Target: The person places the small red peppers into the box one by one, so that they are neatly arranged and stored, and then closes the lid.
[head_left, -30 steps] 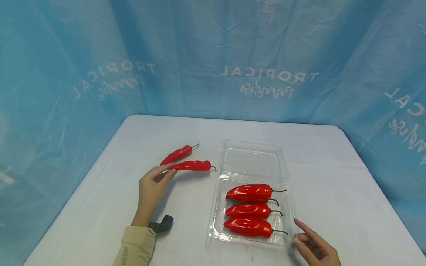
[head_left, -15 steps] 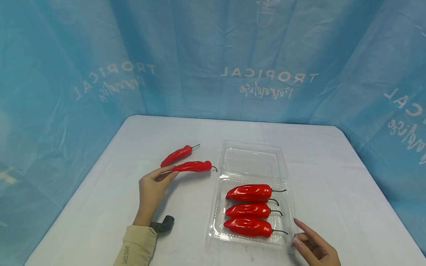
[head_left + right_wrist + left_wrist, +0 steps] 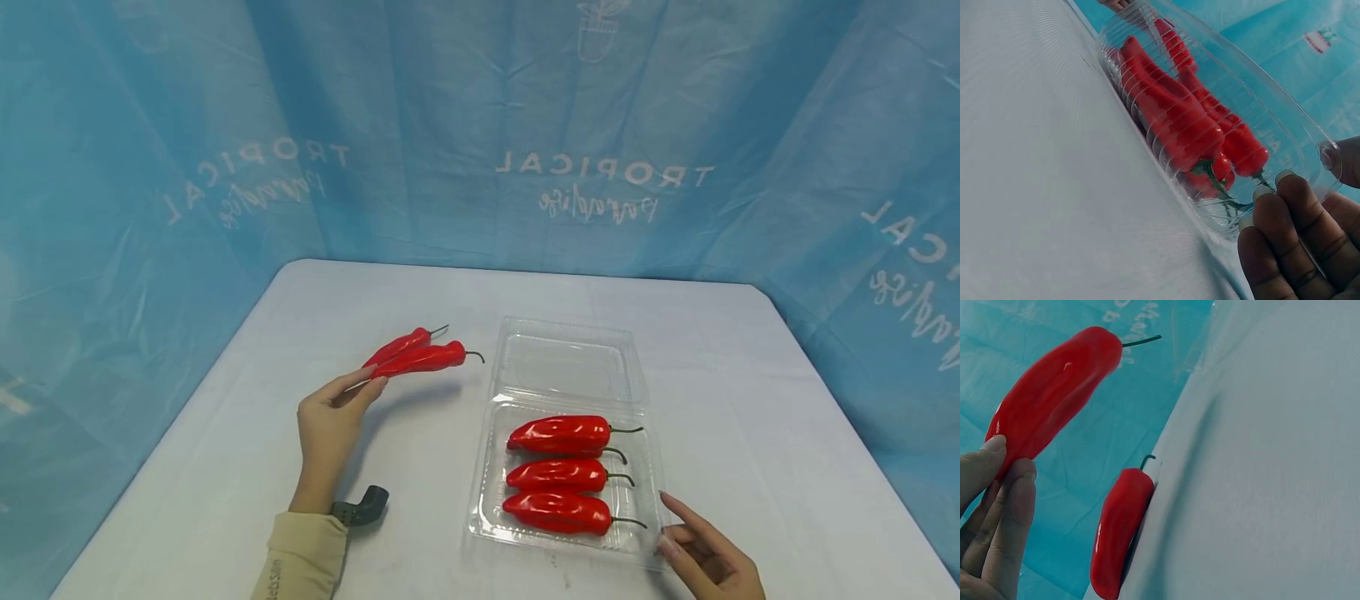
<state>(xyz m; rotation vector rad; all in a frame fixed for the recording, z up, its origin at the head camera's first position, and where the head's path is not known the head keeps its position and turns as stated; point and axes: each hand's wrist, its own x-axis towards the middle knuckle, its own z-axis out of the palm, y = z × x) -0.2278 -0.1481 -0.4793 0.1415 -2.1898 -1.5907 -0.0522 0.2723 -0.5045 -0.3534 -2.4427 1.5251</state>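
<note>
1. Overall, a blue curtain (image 3: 450,150) hangs behind and beside the white worktop (image 3: 225,442).
2. On this lies an open clear container (image 3: 570,403), red peppers (image 3: 558,475) lined up inside.
3. The right hand (image 3: 708,550) pinches the container's near right corner.
4. The left hand (image 3: 330,421) pinches a raised pepper (image 3: 420,359) by its tip, above the worktop, left of the container.
5. A loose pepper (image 3: 401,343) lies just behind that one.

Your left sleeve (image 3: 303,550) was tan and stopped by your wrist. Small dark letters (image 3: 277,579) ran along the cloth, too blurry to read well. You had a dark band (image 3: 342,512) there, with a chunky, bent black piece (image 3: 372,505) on its side. Your left hand (image 3: 332,425) and right hand (image 3: 712,554) were bare, with round-tipped nails (image 3: 1284,176) on the right.
</note>
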